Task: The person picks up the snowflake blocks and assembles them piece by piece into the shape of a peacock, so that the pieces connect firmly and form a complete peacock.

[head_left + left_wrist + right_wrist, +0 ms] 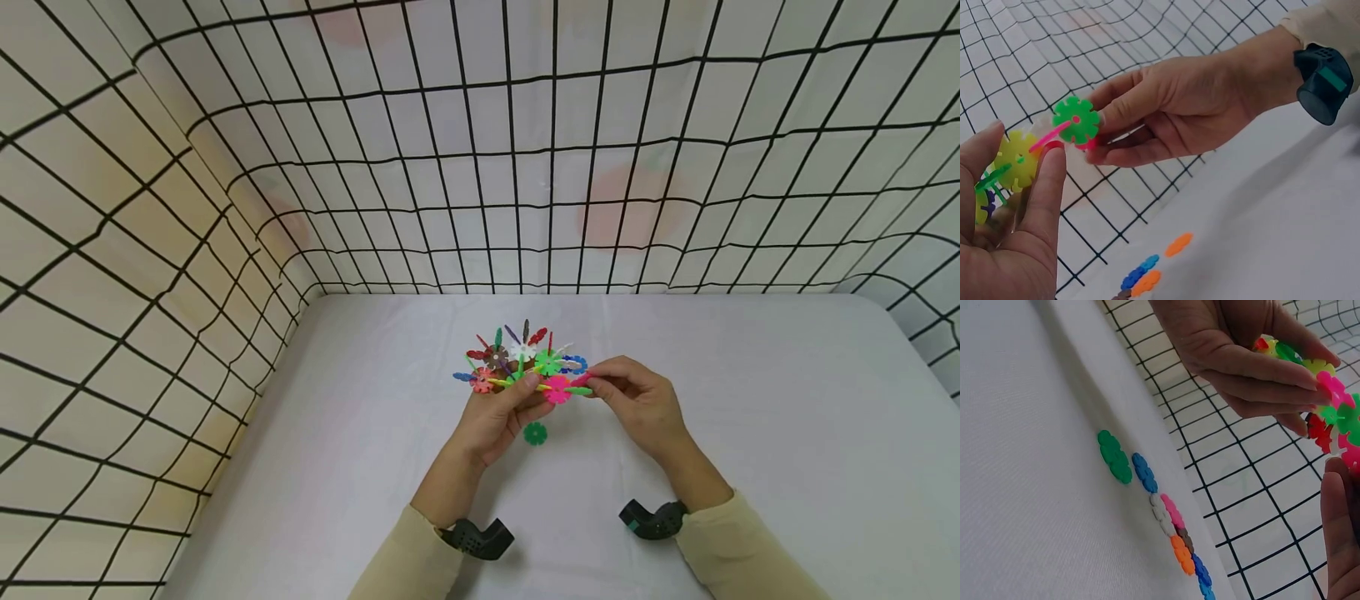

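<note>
My left hand (487,423) grips a cluster of interlocked snowflake discs (557,389) from below, its thumb over the near side. The cluster is many-coloured, with brown, white, green, red, yellow and pink discs standing at angles to one another. At its right end my right hand (651,407) pinches a pink snowflake disc (582,379) between thumb and fingers. In the left wrist view a green disc (1077,119) sits right at the right thumb, joined by an edge-on pink disc to a yellow disc (1017,160) by the left fingers.
A loose green disc (535,433) lies on the white-covered table (360,467) below the cluster. Other loose discs, such as an orange disc (1182,555) and a blue disc (1144,472), lie beyond it. Black wire grid (551,175) borders the table's back and sides.
</note>
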{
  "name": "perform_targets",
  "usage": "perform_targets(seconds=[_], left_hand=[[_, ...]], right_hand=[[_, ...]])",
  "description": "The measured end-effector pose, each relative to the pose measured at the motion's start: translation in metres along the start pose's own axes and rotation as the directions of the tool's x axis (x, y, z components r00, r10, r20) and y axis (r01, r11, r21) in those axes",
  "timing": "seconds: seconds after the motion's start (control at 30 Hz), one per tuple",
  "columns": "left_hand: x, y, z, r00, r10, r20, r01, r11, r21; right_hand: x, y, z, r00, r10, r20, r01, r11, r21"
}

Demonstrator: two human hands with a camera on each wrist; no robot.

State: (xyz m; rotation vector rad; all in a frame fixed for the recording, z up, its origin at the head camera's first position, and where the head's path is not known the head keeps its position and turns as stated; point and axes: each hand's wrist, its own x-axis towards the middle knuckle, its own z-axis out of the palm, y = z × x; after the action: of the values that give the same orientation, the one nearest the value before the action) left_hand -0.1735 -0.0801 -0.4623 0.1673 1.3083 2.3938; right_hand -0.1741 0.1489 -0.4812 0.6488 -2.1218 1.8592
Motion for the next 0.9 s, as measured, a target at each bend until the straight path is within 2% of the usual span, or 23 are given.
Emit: perform_targets(seconds=[0.3,0.5,0.6,0.73,0.9], left_hand=[[0.0005,-0.0001,0.0000,1.000,-0.010,-0.015,0.010,1.000,0.003],[0.0014,-0.0025,0.0002,0.996,-0.003,-0.088,-0.001,0.999,-0.044],[0.0018,-0.0045,0.0017,0.992,0.001,-0.128,-0.011,0.997,-0.076],[0.0027,-0.0063,0.0035,0.987,-0.001,-0.160,-0.014,0.996,-0.089],[0.0040,-0.0073,0.0057,0.979,-0.012,-0.203,-0.005,0.996,-0.086]], right_hand=[[0.0000,-0.0007,-0.0005,0.999,-0.024,-0.027,0.023,0.999,-0.030],[0.0005,-0.0015,-0.0002,0.999,-0.049,-0.016,0.049,0.998,0.030],[0.0012,-0.0005,0.0017,0.995,-0.092,-0.029,0.093,0.995,0.040],[0.0012,0.0015,0.0043,0.984,-0.160,-0.076,0.158,0.987,-0.021],[0.0000,0.0024,0.0067,0.975,-0.199,-0.102,0.190,0.978,-0.088]])
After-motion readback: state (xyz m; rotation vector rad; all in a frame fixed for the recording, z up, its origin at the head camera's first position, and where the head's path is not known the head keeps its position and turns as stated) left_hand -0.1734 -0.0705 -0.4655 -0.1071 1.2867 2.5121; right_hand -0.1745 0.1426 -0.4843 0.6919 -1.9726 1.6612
